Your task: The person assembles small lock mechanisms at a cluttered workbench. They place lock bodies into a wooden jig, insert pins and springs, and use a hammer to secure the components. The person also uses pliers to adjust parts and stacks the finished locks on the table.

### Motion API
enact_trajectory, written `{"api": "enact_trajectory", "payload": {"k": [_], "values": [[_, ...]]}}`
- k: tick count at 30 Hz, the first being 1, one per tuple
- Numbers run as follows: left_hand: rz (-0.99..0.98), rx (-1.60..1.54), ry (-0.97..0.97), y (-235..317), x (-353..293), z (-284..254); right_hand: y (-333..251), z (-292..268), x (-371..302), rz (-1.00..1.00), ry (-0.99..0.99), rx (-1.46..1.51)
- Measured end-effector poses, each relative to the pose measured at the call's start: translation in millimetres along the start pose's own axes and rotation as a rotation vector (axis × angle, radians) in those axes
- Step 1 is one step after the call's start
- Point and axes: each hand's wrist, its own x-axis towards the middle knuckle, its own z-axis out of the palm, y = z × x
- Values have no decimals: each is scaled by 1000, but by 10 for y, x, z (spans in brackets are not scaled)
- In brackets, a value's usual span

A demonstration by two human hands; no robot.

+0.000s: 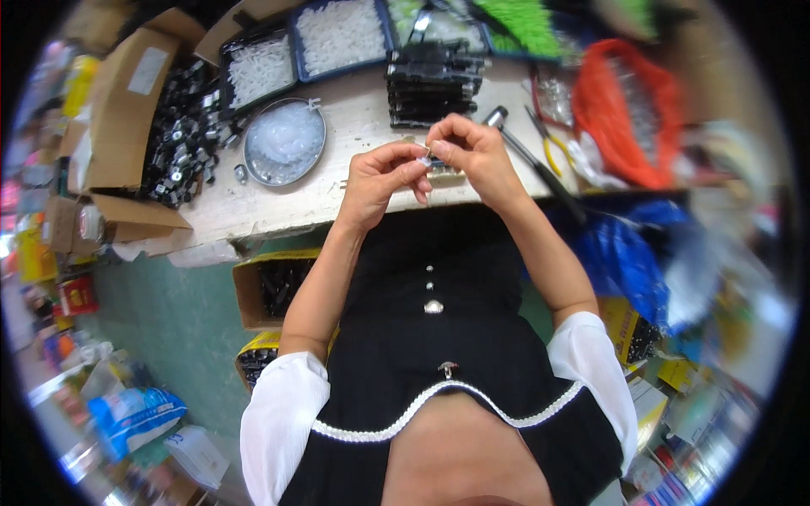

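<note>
Close together over the table's near edge, my left hand [381, 179] and my right hand [479, 158] meet with their fingertips. Thumb and forefinger are pinched on each hand. Between them shows a tiny pale piece [427, 155], too small to name. Just under my right fingers lies a small block-like thing [445, 174], partly hidden by the hand. Beyond the hands rises a stack of black flat parts [434, 84]. To the right of my right hand, a hammer [531, 156] with a dark grip lies slantwise beside yellow-handled pliers [553, 156].
A round metal dish [285, 173] of clear small pieces stands left. Beside it, black and silver parts [181, 126] spill from a cardboard box [126, 105]. Trays of white pieces [342, 35] and green pieces [527, 25] line the back. A red bag [595, 101] sits right.
</note>
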Motion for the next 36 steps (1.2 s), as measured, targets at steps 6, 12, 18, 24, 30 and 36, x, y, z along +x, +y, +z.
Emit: {"api": "enact_trajectory", "payload": {"k": [6,12,18,24,30,36], "values": [[29,-1,32,-45,6,14,10,14,2,-85,40,-137],[56,-111,144,-133,11,35,90,159,-32,-316,156,-278],[84,-144,212,-152,43,9,126,187,-64,-535,233,-522],[87,256,213,-14,19,-56,263,119,-26,-625,168,-734],[294,1172,170,12,-16,-392,518,21,19,-570,-40,-1008],[243,1363,112,-110,38,-369,549,5,84,-501,-140,-1043]]}}
